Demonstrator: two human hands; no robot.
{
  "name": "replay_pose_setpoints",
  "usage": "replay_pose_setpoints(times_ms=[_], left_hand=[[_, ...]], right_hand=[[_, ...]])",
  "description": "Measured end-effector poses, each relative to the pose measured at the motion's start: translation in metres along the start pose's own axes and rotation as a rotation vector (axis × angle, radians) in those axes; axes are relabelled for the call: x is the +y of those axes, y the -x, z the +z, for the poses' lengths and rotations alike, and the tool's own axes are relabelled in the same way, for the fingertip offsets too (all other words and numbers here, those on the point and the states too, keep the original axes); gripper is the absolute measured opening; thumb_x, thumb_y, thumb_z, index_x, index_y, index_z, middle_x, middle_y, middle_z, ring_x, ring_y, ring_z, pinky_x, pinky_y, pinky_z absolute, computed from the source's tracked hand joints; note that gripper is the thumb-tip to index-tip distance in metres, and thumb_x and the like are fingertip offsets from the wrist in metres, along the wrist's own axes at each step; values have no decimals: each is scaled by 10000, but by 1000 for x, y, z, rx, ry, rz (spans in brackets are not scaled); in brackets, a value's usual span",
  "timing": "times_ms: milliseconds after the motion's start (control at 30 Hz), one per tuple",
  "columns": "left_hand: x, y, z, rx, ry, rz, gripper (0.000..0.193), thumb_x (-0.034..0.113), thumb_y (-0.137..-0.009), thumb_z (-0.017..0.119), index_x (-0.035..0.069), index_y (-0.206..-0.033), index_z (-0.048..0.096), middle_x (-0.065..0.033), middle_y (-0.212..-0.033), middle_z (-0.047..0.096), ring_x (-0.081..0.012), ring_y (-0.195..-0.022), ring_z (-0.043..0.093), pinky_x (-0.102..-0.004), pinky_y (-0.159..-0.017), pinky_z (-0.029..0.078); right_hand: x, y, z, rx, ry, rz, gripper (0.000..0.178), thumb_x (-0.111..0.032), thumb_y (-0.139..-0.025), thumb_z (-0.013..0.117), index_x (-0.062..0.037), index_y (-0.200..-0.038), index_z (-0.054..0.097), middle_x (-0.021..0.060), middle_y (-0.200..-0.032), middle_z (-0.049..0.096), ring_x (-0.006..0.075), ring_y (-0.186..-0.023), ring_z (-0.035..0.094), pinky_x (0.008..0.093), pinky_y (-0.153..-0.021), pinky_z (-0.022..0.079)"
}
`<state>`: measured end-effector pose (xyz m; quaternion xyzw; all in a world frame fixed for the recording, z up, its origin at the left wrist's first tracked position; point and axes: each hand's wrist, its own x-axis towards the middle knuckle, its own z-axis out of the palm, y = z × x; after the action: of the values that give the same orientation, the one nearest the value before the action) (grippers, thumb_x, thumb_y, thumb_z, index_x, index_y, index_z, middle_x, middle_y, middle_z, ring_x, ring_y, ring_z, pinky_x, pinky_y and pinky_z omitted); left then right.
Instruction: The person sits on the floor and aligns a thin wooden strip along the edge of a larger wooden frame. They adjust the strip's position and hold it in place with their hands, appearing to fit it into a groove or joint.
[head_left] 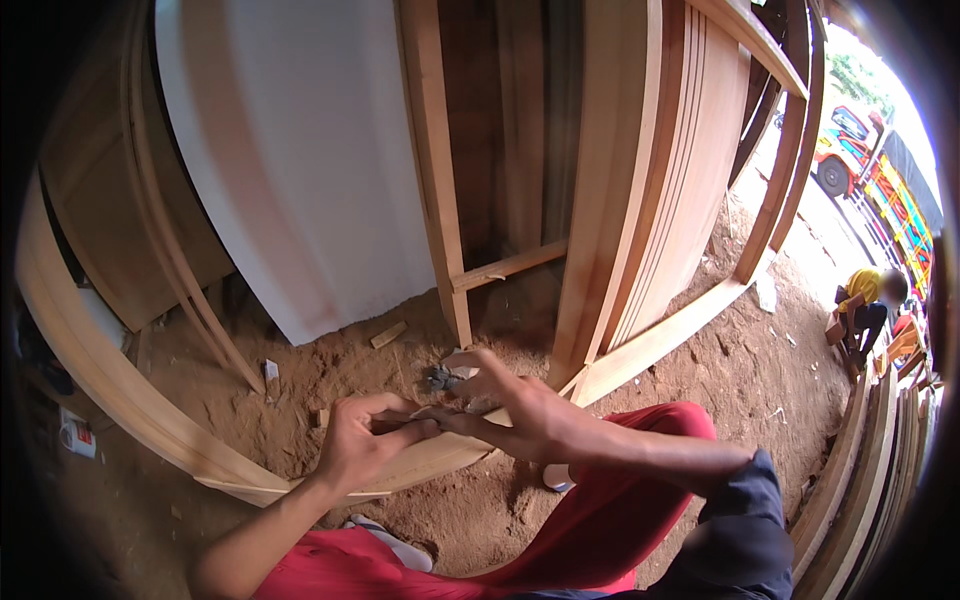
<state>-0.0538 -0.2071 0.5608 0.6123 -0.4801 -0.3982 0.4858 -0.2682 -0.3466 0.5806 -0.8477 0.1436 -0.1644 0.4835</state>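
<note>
Both of my hands meet above a pale wooden frame rail (420,462) near the ground. My left hand (362,437) is closed in a pinch, and a small dark thing seems to sit at its fingertips, too blurred to name. Reaching in from the right, my right hand (530,415) has its upper fingers raised and apart. Its lowest digit stretches toward the left fingertips and seems to touch them. A dark grey crumpled lump (440,378) lies on the soil just beyond my hands.
Tall wooden frames (625,190) and a white panel (300,170) stand ahead. A curved-looking timber (110,390) bounds the left. Long planks (865,470) lie at the right. A person in yellow (870,300) crouches beyond, near a colourful truck (880,180). A white container (77,434) sits far left.
</note>
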Motion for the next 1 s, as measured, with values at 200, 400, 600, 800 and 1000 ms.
replay_pose_setpoints(times_ms=[200,400,600,800,1000], left_hand=[[-16,9,-42,21,-78,18,281,123,-952,781,-6,-1199,743,-124,-1105,790,-174,-1056,741,-316,-929,590],[-47,-3,-102,-766,-881,-254,698,552,-1005,654,133,-1550,532,-176,-1478,622,-337,-1347,607,-393,-1155,470],[-77,22,-138,-573,-702,-316,812,595,-987,659,81,-1584,466,-214,-1541,554,-369,-1412,546,-405,-1180,430],[-108,45,-193,-469,-821,-520,827,560,-988,684,13,-1568,462,-210,-1544,555,-324,-1435,534,-367,-1185,413],[-119,60,-210,-428,-692,-506,814,510,-990,705,-10,-1564,456,-258,-1522,559,-349,-1421,548,-381,-1163,443]], right_hand=[[-9,-48,7,-176,166,-196,266,-72,-1045,611,6,-1299,617,210,-1117,717,339,-939,756,436,-800,624],[45,-72,-57,333,439,-435,287,22,-948,602,-15,-1221,685,168,-1082,674,318,-933,702,438,-788,613],[26,-54,-161,972,664,-416,408,78,-985,571,-120,-1312,714,100,-1141,708,233,-971,698,343,-832,557],[37,-56,-227,1125,1026,-483,338,-153,-1066,646,-129,-1398,705,111,-1101,651,203,-938,630,353,-807,526],[89,-38,-220,978,1129,-414,498,22,-950,722,-183,-1404,712,103,-1048,599,201,-845,601,340,-749,536]])
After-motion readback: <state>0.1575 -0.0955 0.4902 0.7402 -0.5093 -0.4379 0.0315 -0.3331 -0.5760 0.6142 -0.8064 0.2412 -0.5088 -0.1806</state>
